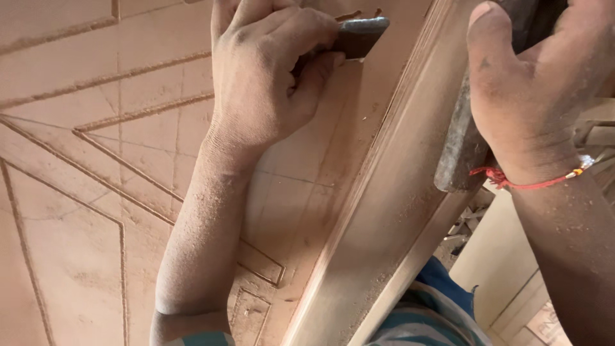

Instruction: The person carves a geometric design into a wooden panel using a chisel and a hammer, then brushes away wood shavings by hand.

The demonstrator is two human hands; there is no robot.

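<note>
Dusty grooved wooden panel (96, 192); left hand (269, 77) fingers clench a chisel (362, 32), right hand (525, 96) wraps a hammer handle (461, 147) past the raised edge (391, 192).

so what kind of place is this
Most likely a woodworking or carving shop. A wooden panel bears cut line patterns, the left hand holds a chisel to it, the right hand grips a hammer, and sawdust coats both arms.
</note>
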